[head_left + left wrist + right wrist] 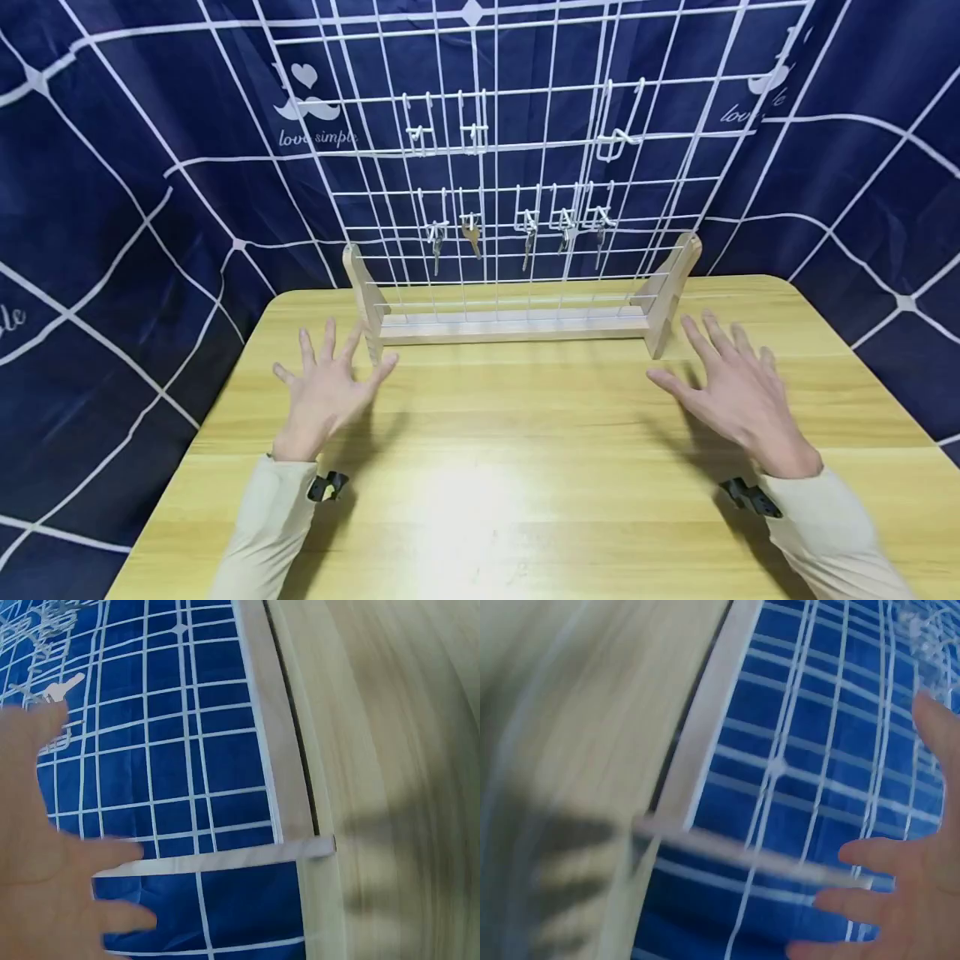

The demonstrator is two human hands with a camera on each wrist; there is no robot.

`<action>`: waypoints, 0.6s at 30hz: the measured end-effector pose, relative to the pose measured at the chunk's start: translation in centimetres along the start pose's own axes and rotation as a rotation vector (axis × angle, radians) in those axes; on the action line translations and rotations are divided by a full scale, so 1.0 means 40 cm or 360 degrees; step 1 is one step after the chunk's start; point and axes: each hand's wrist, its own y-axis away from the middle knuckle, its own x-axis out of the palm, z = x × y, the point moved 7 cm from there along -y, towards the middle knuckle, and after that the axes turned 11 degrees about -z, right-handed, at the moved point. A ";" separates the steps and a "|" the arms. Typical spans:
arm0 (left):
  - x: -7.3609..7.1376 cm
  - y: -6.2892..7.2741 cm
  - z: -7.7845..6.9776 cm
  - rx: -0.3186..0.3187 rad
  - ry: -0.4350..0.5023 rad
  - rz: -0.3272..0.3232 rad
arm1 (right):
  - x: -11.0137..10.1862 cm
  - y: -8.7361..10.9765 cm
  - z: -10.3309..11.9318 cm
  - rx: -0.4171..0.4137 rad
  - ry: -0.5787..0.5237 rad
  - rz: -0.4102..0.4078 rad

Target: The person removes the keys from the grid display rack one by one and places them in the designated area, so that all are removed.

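Note:
My left hand (322, 398) hovers over the table at the rack's left foot, fingers spread and straight. On the other side, my right hand (738, 396) is held just as wide, past the right wooden foot (672, 296). Neither hand holds anything. Between and behind them stands a white wire grid rack (517, 193) on a wooden base (513, 327). Several keys hang from its lower row of hooks: a brass-coloured key (472, 237) among silver ones, such as the key (529, 246) near the middle. In the left wrist view, a key (64, 688) shows beyond my thumb.
Higher on the grid are three hooks with no keys, including the right hook (618, 143). A light wooden table (517, 433) lies under my hands. Dark blue cloth (112, 250) with white lines surrounds it at the back and sides.

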 end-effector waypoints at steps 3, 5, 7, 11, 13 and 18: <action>-0.044 -0.033 0.007 -0.0073 0.0179 -0.0182 | -0.014 -0.022 0.067 -0.0052 -0.0204 -0.0162; -0.085 -0.063 0.008 -0.0104 0.0310 -0.0347 | -0.025 -0.039 0.129 -0.0142 -0.0377 -0.0330; -0.122 -0.093 0.004 -0.0115 0.0407 -0.0484 | -0.029 -0.055 0.193 -0.0248 -0.0556 -0.0470; -0.176 -0.142 -0.020 -0.0061 0.0502 -0.0710 | -0.016 -0.089 0.305 -0.0338 -0.0869 -0.0516; -0.191 -0.159 -0.033 -0.0037 0.0528 -0.0765 | -0.003 -0.106 0.350 -0.0313 -0.0987 -0.0464; -0.205 -0.186 -0.056 -0.0038 0.0554 -0.0781 | 0.027 -0.148 0.437 -0.0218 -0.1172 -0.0350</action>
